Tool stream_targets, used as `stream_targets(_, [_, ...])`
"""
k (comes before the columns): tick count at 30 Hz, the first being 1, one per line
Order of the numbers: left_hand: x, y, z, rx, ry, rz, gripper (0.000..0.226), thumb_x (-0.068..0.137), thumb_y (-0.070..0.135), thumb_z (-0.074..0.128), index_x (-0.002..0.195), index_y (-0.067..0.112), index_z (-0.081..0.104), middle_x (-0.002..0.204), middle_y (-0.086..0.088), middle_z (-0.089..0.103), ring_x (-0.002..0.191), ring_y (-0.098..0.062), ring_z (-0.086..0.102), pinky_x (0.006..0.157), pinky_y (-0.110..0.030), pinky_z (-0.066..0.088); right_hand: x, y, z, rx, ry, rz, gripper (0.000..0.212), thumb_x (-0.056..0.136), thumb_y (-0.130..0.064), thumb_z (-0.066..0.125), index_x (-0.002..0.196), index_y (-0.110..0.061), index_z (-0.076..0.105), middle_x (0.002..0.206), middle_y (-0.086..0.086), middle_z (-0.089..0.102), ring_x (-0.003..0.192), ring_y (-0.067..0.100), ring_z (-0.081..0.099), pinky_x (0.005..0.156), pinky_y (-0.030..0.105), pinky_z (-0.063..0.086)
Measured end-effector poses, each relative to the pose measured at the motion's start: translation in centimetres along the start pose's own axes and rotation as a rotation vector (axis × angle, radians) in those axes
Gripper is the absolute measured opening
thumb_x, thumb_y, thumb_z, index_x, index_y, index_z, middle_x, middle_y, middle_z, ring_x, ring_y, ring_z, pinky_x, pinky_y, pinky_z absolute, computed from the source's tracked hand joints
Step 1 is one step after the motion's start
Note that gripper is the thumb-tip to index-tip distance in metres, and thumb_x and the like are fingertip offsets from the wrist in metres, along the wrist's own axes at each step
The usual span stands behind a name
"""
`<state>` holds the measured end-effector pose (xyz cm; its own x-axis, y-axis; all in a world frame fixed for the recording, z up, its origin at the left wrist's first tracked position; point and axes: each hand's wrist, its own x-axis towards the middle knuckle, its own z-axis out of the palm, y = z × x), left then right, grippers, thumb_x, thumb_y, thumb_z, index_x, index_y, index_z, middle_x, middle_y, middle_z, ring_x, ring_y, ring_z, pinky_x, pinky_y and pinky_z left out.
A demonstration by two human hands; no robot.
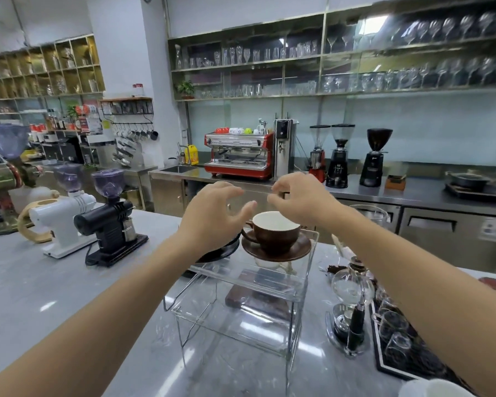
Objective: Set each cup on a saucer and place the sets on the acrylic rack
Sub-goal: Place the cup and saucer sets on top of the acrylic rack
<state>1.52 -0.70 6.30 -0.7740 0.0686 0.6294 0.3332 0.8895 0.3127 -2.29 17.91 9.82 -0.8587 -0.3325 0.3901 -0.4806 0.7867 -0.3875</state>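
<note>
A brown cup (272,229) with a white inside stands on a brown saucer (281,252) on the top tier of the clear acrylic rack (241,308). Left of it, a dark saucer (221,252) lies on the same tier, mostly hidden behind my left wrist. My left hand (212,213) hovers above that saucer, fingers spread and curled, holding nothing. Raised just above the cup's rim, my right hand (298,199) has loosely curled fingers and is empty. A white cup rim (438,389) shows at the bottom right edge.
On the left of the grey counter stand a white grinder (66,224) and a black grinder (112,224). A glass siphon brewer (351,299) and a black tray of glasses (395,336) sit right of the rack. A red espresso machine (239,156) is on the back counter.
</note>
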Motion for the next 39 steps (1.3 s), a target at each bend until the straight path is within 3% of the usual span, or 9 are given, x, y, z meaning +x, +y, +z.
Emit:
stream_targets(4, [0.2,3.5,2.0,0.037,0.015,0.118,0.049,0.096,0.048,0.058,0.131,0.015,0.065,0.141,-0.005,0.061,0.135,-0.023,0.049,0.116,-0.042,0.037,-2.2,2.6,-1.3,-0.130,0.074,-0.039,0.054,0.093,-0.042,0.055,0.140,-0.015,0.051,0.142,0.002,0.056,0.130,0.021,0.052,0.108,0.043,0.044])
stream_targets(9, [0.8,6.7,5.2,0.088,-0.080,0.203,0.064,0.098,0.060,0.040,0.153,0.026,0.041,0.166,-0.001,0.028,0.156,-0.019,0.014,0.128,-0.044,0.009,-5.7,6.1,-3.0,-0.393,0.092,-0.036,0.071,0.096,-0.056,0.044,0.154,-0.020,0.025,0.163,0.005,0.023,0.151,0.024,0.017,0.123,0.046,0.017])
stream_targets(16, [0.2,10.7,9.1,0.072,-0.154,0.287,0.071,0.098,0.067,0.030,0.157,0.027,0.030,0.168,0.000,0.020,0.157,-0.017,0.008,0.128,-0.044,0.005,-10.6,10.7,-4.4,-0.412,0.105,0.077,0.077,0.096,-0.063,0.034,0.158,-0.025,0.006,0.167,0.001,0.003,0.153,0.019,-0.002,0.125,0.044,0.004])
stream_targets(28, [-3.1,17.5,15.8,-0.062,-0.305,0.331,0.080,0.091,0.075,0.024,0.158,0.031,0.025,0.170,0.002,0.012,0.157,-0.015,0.002,0.128,-0.044,0.005,-19.0,17.6,-5.6,-0.381,0.086,0.257,0.078,0.096,-0.063,0.035,0.158,-0.028,0.003,0.166,-0.003,-0.002,0.152,0.014,-0.010,0.125,0.041,0.003])
stream_targets(32, [-4.6,19.1,18.2,-0.098,-0.361,0.310,0.080,0.092,0.075,0.030,0.158,0.029,0.027,0.170,0.001,0.012,0.157,-0.015,0.002,0.128,-0.043,0.007,-21.5,19.9,-5.3,-0.367,0.075,0.296,0.078,0.096,-0.062,0.038,0.157,-0.028,0.004,0.166,-0.004,-0.002,0.152,0.014,-0.009,0.125,0.042,0.003])
stream_targets(39, [-7.5,20.4,21.8,-0.154,-0.417,0.266,0.080,0.091,0.074,0.039,0.156,0.028,0.032,0.168,0.000,0.021,0.157,-0.017,0.010,0.127,-0.038,0.011,-24.9,23.7,-3.4,-0.274,0.052,0.352,0.085,0.089,-0.069,0.040,0.157,-0.027,0.009,0.166,-0.003,0.009,0.153,0.016,0.002,0.123,0.046,0.014])
